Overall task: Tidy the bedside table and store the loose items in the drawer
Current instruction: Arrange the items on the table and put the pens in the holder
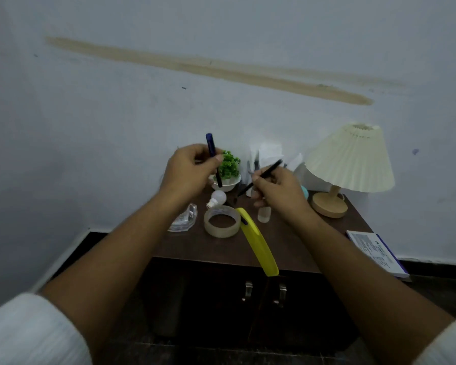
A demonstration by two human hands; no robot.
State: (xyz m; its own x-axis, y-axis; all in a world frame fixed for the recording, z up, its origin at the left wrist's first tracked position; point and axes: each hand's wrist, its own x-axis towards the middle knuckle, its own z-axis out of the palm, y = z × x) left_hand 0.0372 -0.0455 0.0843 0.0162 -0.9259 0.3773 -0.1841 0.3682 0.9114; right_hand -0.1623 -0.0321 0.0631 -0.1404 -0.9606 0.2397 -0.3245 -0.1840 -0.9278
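Observation:
My left hand [188, 172] is raised above the dark brown bedside table [213, 248] and grips a blue pen [213, 156], held nearly upright. My right hand [277, 193] holds a black pen [263, 175] that slants up to the right. Below the hands, a white light bulb [217, 198], a roll of clear tape [222, 222], a crumpled clear plastic wrapper [184, 218], a small pale bottle [264, 214] and a long yellow tool [258, 243] lie on the tabletop. The yellow tool juts over the front edge.
A small green plant in a white bowl [229, 169] and crumpled white paper [269, 156] sit at the back. A cream pleated lamp [350, 164] stands at the right, a booklet [377, 252] at the right corner. Two cabinet doors with metal handles [265, 292] are below.

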